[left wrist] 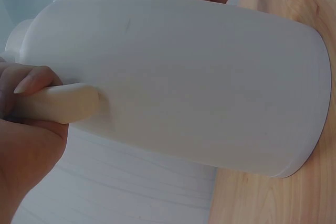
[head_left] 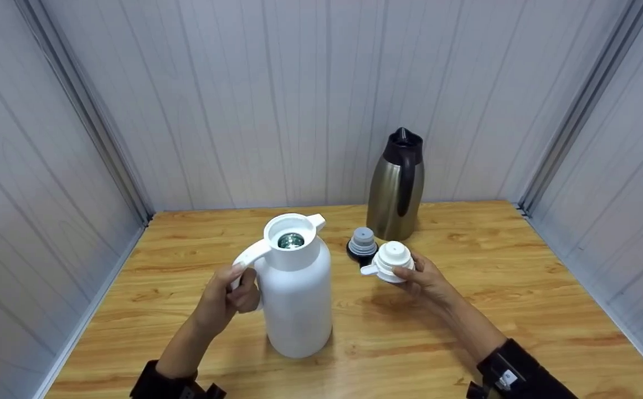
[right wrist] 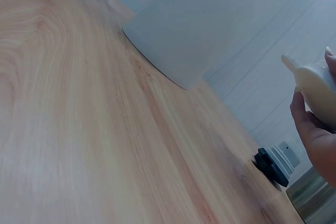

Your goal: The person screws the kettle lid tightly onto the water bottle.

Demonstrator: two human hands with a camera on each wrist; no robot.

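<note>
A white thermos jug (head_left: 297, 293) stands upright on the wooden table (head_left: 520, 288) with its mouth uncovered. My left hand (head_left: 227, 296) grips its white handle (left wrist: 58, 103), the fingers curled round it. The jug's body (left wrist: 199, 87) fills the left wrist view. My right hand (head_left: 423, 280) holds the jug's white lid (head_left: 390, 260) just above the table, to the right of the jug. In the right wrist view the lid (right wrist: 315, 85) shows at the right edge, with the jug's base (right wrist: 205, 30) beyond it.
A steel thermos jug (head_left: 397, 185) with a dark top and handle stands at the back by the wall. A grey and black stopper (head_left: 362, 245) sits on the table in front of it, also seen as the stopper (right wrist: 275, 161) in the right wrist view. Panelled walls close in three sides.
</note>
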